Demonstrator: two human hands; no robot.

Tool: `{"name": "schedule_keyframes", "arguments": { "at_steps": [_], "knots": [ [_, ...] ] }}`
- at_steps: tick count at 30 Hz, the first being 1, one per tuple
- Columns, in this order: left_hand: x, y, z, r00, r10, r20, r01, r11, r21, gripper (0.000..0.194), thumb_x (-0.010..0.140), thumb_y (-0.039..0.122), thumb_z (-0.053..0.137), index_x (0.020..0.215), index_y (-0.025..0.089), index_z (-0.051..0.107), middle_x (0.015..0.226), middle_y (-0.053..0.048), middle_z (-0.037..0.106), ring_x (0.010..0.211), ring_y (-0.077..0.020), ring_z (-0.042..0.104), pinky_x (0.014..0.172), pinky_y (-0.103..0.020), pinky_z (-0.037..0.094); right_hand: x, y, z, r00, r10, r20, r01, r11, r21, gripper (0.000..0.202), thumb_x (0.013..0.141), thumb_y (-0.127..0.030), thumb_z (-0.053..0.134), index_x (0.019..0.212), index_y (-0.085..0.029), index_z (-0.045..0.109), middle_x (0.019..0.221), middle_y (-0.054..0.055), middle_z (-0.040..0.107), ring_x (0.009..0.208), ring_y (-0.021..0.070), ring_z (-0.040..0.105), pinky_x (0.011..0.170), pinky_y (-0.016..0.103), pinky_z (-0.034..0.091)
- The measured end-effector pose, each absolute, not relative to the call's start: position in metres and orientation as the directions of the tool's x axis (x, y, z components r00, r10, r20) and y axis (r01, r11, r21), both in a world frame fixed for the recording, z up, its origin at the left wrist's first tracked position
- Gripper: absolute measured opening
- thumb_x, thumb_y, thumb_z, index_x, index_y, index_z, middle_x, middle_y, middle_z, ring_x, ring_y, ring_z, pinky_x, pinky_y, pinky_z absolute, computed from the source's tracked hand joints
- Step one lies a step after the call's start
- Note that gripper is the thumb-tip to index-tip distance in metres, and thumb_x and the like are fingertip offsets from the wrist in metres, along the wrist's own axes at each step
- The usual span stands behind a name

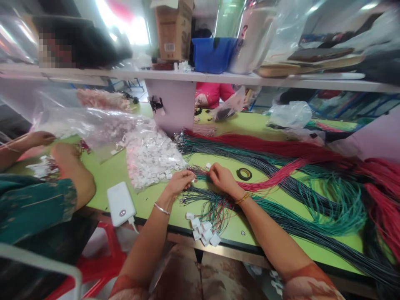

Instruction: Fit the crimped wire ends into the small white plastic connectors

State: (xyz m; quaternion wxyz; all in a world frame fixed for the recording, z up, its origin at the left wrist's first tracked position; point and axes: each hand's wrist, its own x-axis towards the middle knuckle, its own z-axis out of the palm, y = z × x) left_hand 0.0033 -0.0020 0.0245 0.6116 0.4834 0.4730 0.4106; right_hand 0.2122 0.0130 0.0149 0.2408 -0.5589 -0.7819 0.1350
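My left hand (183, 182) is closed in a pinch beside the metal-tipped ends of the wires; whatever its fingertips hold is too small to make out. Across a small gap, my right hand (222, 178) is curled with fingers bent down over red and green wires (203, 176). A small white connector (208, 166) shows right at its fingertips, but I cannot tell whether it is gripped. Below the hands lie dark wires (193, 196) with bare ends, and a cluster of white connectors (204, 231) with wires attached hangs near the table's front edge.
A clear bag of white connectors (153, 156) lies left of centre, near a white power bank (121, 204). Black tape (244, 174) sits right of my hand. Long red wire bundles (265, 146) and green wires (337, 208) cover the right. A co-worker's arm (73, 175) is at left.
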Motion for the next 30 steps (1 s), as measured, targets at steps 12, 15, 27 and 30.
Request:
{"name": "schedule_keyframes", "arguments": {
  "at_steps": [12, 15, 27, 30],
  "knots": [
    [0.011, -0.002, 0.018, 0.198, 0.975, -0.098, -0.223, 0.142, 0.965, 0.031, 0.063, 0.036, 0.078, 0.081, 0.014, 0.065, 0.069, -0.001, 0.062, 0.056, -0.0076, 0.047, 0.054, -0.021, 0.034, 0.206, 0.016, 0.028, -0.194, 0.963, 0.186, 0.744, 0.268, -0.613, 0.013, 0.08, -0.026, 0.048, 0.075, -0.018, 0.055, 0.068, 0.002, 0.061, 0.059, 0.0129, 0.05, 0.057, 0.023, 0.032],
    [0.011, -0.002, 0.018, 0.183, 0.976, -0.115, -0.233, 0.156, 0.96, 0.031, 0.064, 0.036, 0.078, 0.08, 0.014, 0.064, 0.073, -0.003, 0.064, 0.055, -0.0072, 0.046, 0.054, -0.022, 0.034, 0.208, 0.014, 0.033, -0.093, 0.978, 0.186, 0.871, 0.17, -0.462, 0.012, 0.079, -0.026, 0.052, 0.076, -0.017, 0.058, 0.069, 0.006, 0.062, 0.061, 0.0153, 0.052, 0.058, 0.026, 0.031],
    [0.014, -0.003, 0.016, 0.209, 0.973, -0.096, -0.243, 0.146, 0.959, 0.029, 0.065, 0.036, 0.077, 0.078, 0.013, 0.064, 0.07, 0.0, 0.059, 0.059, -0.0077, 0.048, 0.056, -0.021, 0.036, 0.178, 0.011, 0.071, -0.316, 0.902, 0.294, 0.395, 0.407, -0.824, 0.012, 0.077, -0.025, 0.052, 0.071, -0.016, 0.056, 0.065, -0.002, 0.057, 0.058, 0.0094, 0.045, 0.056, 0.021, 0.035],
    [0.014, -0.002, 0.013, 0.207, 0.974, -0.088, -0.281, 0.146, 0.949, 0.028, 0.065, 0.034, 0.077, 0.08, 0.013, 0.066, 0.07, 0.0, 0.058, 0.061, -0.0082, 0.049, 0.057, -0.021, 0.037, 0.171, 0.012, 0.073, -0.317, 0.899, 0.303, 0.292, 0.396, -0.871, 0.013, 0.076, -0.028, 0.054, 0.073, -0.016, 0.057, 0.067, -0.002, 0.057, 0.06, 0.0095, 0.046, 0.058, 0.022, 0.037]
  ]
}}
